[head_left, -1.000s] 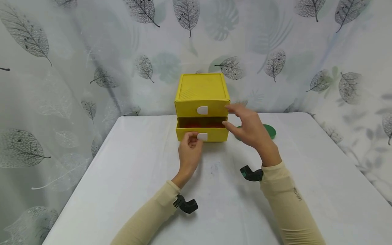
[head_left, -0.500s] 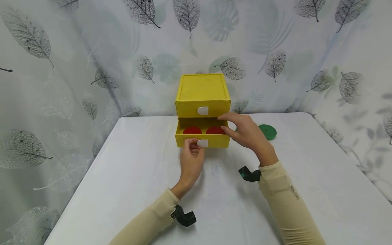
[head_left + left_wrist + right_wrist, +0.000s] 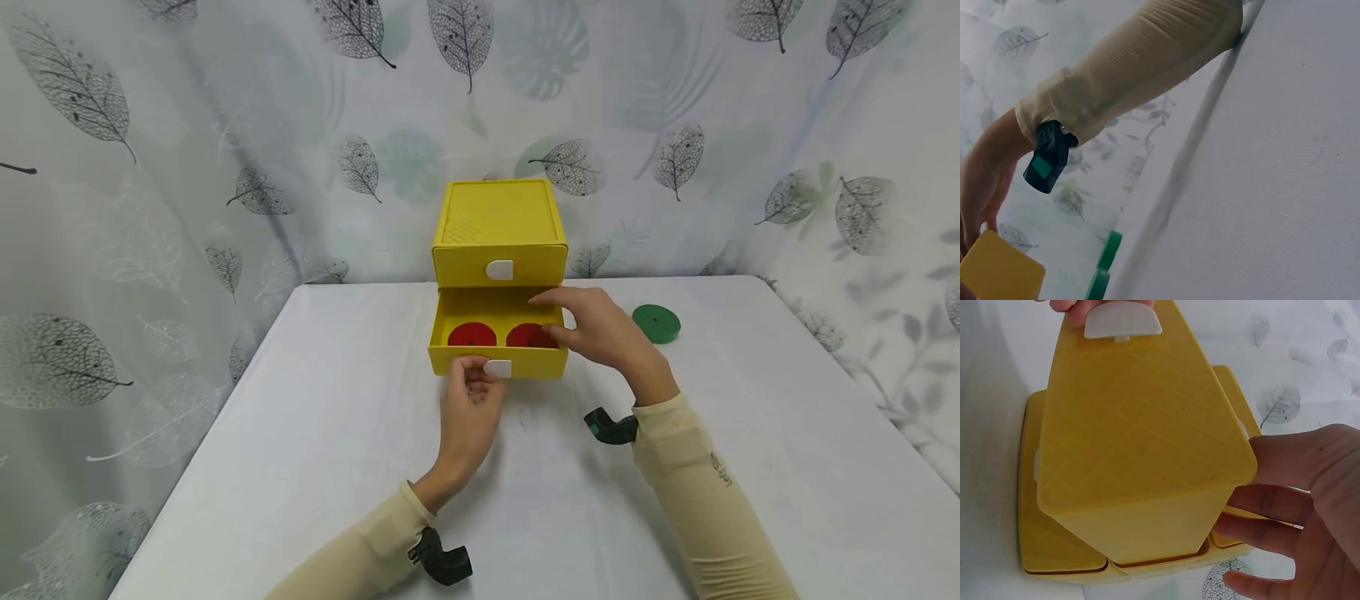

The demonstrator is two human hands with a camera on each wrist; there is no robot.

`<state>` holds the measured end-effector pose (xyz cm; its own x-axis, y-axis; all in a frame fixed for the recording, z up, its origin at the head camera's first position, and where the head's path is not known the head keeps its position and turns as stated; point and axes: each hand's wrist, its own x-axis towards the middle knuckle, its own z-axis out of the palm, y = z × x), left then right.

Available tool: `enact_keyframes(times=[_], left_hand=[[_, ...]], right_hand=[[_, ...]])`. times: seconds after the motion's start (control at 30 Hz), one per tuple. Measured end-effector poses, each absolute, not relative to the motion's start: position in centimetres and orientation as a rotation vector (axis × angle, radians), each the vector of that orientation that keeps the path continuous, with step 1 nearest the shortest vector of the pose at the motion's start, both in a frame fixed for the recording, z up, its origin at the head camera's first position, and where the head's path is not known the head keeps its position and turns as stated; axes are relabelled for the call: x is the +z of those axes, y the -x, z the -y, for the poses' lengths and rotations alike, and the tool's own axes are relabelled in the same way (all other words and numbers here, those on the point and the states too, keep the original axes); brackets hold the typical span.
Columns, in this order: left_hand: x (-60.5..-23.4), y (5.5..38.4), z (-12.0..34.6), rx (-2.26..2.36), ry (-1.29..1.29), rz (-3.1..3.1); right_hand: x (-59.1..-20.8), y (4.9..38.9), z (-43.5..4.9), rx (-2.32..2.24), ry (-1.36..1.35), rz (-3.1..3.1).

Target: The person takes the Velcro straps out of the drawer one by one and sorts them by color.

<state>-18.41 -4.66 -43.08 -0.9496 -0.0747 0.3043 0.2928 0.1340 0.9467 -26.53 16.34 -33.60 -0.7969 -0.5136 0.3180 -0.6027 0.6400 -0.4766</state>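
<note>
My left hand pinches the white knob on the front of the lower yellow drawer, which stands pulled out. Two red discs lie side by side inside it. Over the drawer's right edge reaches my right hand, thumb and forefinger spread apart, with the thumb overlapping the right-hand red disc. From the right wrist, the drawer fills the middle, with that hand's relaxed fingers beside it and left fingertips at the knob.
The yellow drawer cabinet stands at the table's back edge, its upper drawer closed. Right of it lies a green disc; the left wrist view has two green discs. A leaf-patterned curtain hangs behind the white table.
My left hand has drawn the lower drawer toward me, bringing the red discs into full view. My right hand has shifted slightly left and down, over the drawer's right side.
</note>
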Motion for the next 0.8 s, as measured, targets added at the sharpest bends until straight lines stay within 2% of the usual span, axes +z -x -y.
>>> enact_keyframes(times=[0.8], left_hand=[[-44.2,16.5,4.5,-1.847,0.257,2.135]], right_hand=[[-33.8,26.1,-16.1,0.741,-0.962,2.949]])
